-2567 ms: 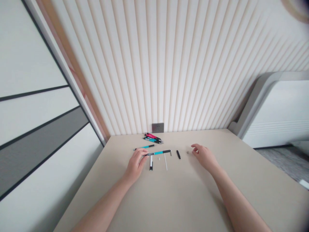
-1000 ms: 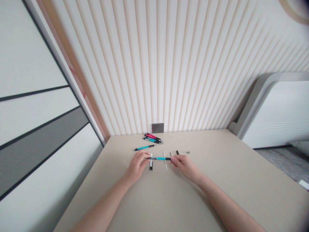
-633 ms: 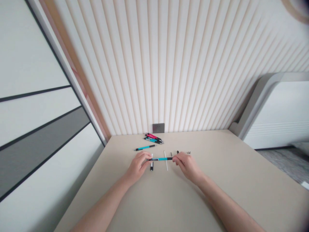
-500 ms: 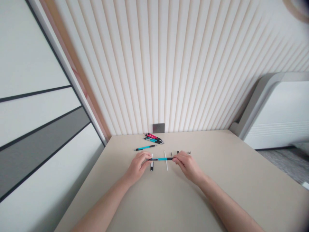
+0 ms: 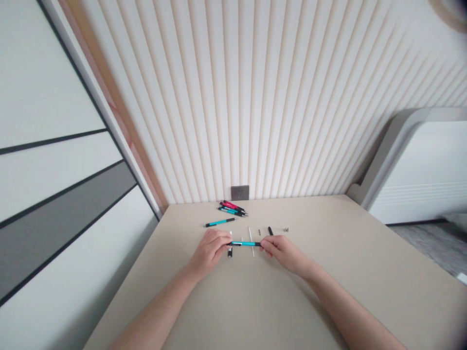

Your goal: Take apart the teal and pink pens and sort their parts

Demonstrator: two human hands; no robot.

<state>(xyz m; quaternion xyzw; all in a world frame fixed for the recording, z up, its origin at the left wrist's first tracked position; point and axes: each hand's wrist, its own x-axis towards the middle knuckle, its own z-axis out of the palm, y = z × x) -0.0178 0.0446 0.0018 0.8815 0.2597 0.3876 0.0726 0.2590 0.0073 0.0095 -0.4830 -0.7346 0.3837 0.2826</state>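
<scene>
A blue and black pen (image 5: 246,243) is stretched level between my hands, just over the table. My left hand (image 5: 210,249) pinches its left end, and my right hand (image 5: 282,250) grips the black right end. Under the pen lie a thin white refill (image 5: 250,234) and a white and black pen barrel (image 5: 230,253), partly covered by my left fingers. Beyond my right hand are a black grip piece (image 5: 270,230), a small dark spring-like part (image 5: 259,232) and some tiny metal parts (image 5: 286,229), too small to make out.
Another blue and black pen (image 5: 221,222) lies beyond my left hand. Farther back is a pile of several red, blue and black pens (image 5: 233,208). A dark wall socket (image 5: 240,192) sits on the ribbed wall behind the beige table (image 5: 233,306).
Both hands and the pen have come slightly nearer to me. My right hand has shifted so that more of the black grip piece behind it shows.
</scene>
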